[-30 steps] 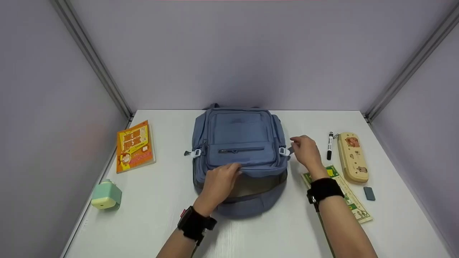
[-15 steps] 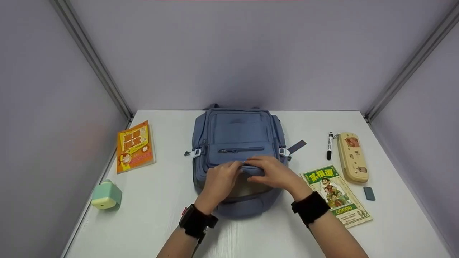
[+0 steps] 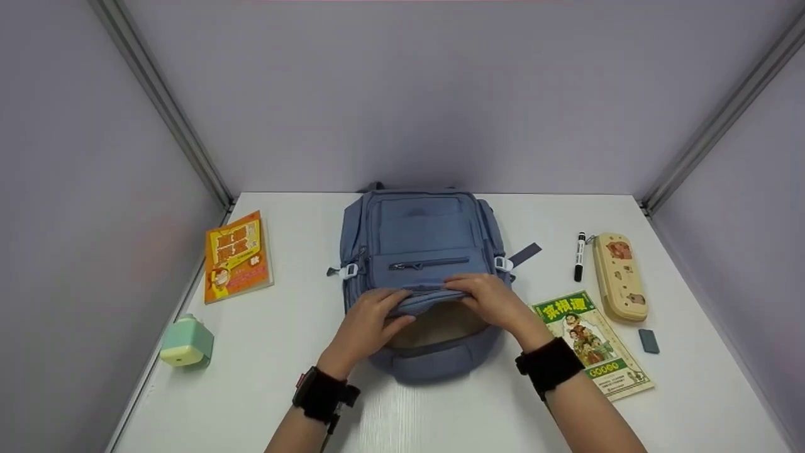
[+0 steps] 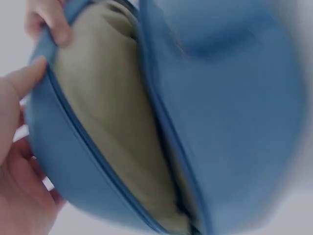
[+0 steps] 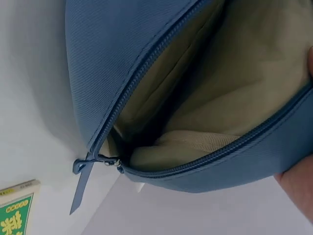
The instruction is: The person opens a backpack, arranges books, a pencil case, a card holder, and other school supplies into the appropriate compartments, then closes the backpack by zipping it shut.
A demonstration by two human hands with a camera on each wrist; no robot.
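White table [image 3: 251, 365] supports a blue backpack [image 3: 426, 228] that both hands [image 3: 363, 324] [image 3: 498, 304] apparently pinch.

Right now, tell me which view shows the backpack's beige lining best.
The right wrist view: it shows the beige lining sharply, with its ribbed band. The left wrist view shows a broad but blurrier stretch; the head view, only a small patch inside the backpack.

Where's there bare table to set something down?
The roomiest bare patch lies between the orange book and mint-green block on the left and the backpack and left hand. A smaller one lies between the forearms, on the backpack's near side. The right side is crowded: marker, pencil case, dark slab and booklet sit close together.
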